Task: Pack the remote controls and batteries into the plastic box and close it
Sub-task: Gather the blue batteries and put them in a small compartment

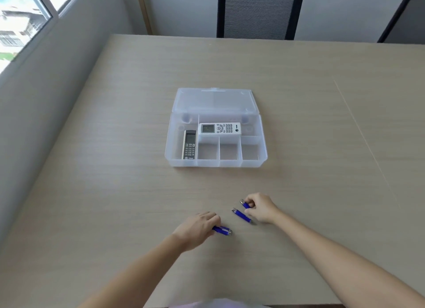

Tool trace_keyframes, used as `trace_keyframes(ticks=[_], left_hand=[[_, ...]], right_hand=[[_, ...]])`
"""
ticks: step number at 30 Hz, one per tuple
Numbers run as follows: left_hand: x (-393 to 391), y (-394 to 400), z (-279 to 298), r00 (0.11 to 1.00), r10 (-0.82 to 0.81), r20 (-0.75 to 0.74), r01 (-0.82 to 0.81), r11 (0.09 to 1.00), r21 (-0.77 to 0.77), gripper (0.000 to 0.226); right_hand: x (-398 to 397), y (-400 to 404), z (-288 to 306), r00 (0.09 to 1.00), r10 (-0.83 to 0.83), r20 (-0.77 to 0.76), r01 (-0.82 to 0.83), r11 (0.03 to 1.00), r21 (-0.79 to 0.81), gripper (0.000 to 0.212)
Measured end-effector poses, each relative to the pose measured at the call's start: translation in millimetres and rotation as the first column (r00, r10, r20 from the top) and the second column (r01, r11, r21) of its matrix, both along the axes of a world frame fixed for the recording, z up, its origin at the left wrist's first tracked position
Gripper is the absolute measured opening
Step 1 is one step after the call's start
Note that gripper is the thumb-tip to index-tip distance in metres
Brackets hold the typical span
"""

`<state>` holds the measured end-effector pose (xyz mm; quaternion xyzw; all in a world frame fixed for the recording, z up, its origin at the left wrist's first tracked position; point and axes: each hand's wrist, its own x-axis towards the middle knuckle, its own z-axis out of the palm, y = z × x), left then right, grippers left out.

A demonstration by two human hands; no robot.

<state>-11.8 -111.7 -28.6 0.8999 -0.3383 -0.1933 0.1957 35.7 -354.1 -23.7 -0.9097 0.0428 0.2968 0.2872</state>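
A clear plastic box [216, 163] stands open mid-table, its lid [213, 100] folded back. A white remote [219, 128] lies across the rear compartment. A grey remote [190, 144] lies lengthwise in the left compartment. The three small front compartments hold nothing. Near the table's front edge, my left hand [199, 227] closes its fingers on a blue battery [222, 230] lying on the table. My right hand [259, 207] pinches a second blue battery [245, 204]. A third blue battery [241, 215] lies on the table just under that hand's fingers.
The wooden table [115, 146] stretches wide on all sides of the box. A black mesh chair [258, 11] stands behind the far edge, another chair [407, 20] at the far right. A wall and window run along the left.
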Motion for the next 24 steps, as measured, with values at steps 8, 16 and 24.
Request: trace_keyframes(ticks=[8,16,24], left_hand=[[-6.7,-11.7,-17.0,0.978,-0.158,0.137,0.105,0.937,0.333,0.037],[-8.2,-7.4,-11.3,0.969,-0.161,0.188,0.066,0.900,0.431,0.015],[49.7,-0.7,7.5,0.953,0.226,-0.201,-0.208,0.972,0.107,0.021]], right_hand=[[-9.0,17.8,6.0,0.959,0.276,-0.070,-0.284,0.942,-0.178,0.018],[35.3,6.9,43.6,0.997,0.001,0.079,-0.003,1.000,0.018,0.019],[163.8,4.6,74.0,0.928,-0.363,0.085,0.364,0.931,0.000,0.018]])
